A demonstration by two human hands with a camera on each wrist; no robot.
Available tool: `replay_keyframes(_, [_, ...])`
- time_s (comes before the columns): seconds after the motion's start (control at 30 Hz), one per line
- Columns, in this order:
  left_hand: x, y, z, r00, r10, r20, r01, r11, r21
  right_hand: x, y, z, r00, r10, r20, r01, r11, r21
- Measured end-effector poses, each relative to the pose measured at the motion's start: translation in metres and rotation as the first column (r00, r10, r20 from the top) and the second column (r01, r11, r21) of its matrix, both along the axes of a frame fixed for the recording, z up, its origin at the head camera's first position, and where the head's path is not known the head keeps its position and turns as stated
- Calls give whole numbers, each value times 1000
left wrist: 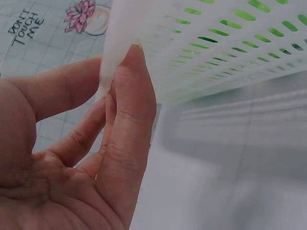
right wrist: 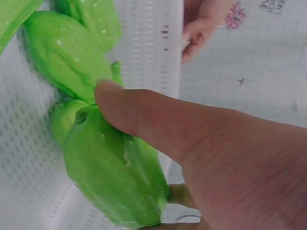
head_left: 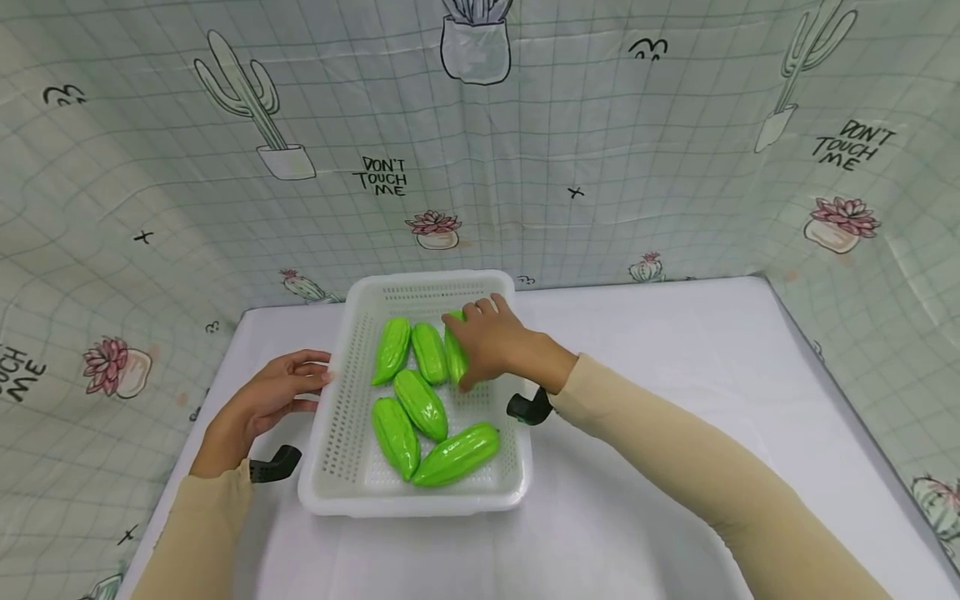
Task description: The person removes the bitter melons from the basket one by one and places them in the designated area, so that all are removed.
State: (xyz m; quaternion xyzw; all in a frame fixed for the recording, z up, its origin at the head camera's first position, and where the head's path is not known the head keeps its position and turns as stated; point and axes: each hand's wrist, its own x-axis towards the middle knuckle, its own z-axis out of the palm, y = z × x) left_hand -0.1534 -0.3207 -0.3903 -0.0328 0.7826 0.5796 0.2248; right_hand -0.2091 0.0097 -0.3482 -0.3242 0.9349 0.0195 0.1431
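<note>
The right hand [head_left: 495, 337] curls thumb and fingers round a glossy, ridged, oblong green vegetable [right wrist: 115, 172] at the far right of a white slotted-plastic basket [head_left: 412, 505] holding five similar vegetables [head_left: 420, 404], the half-open left hand [head_left: 277, 387] pinching its left rim, before grid-patterned cloth [head_left: 525, 125] lettered "DON'T TOUCH ME".

A hand could pass over the near rim of the white perforated basket [head_left: 412, 505]; green gourds [head_left: 420, 405] obstruct the middle; the left hand [head_left: 273, 390] blocks part of the left rim, the right hand [head_left: 501, 337] the right.
</note>
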Motion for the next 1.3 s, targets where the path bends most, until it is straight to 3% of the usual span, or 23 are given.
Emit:
replay_keyframes(0.57, [1, -2, -2, 1000, 2, 1, -2, 1000, 3, 15, 53, 21, 994, -61, -89, 39, 971, -236])
replay_keyframes(0.97, [1, -1, 0, 1000, -2, -8, 2, 1000, 9, 20, 87, 10, 973, -120, -199, 57, 953, -297])
replay_keyframes(1.3, [1, 0, -1, 1000, -1, -5, 1, 1000, 18, 21, 113, -2, 963, -171, -207, 102, 946, -309])
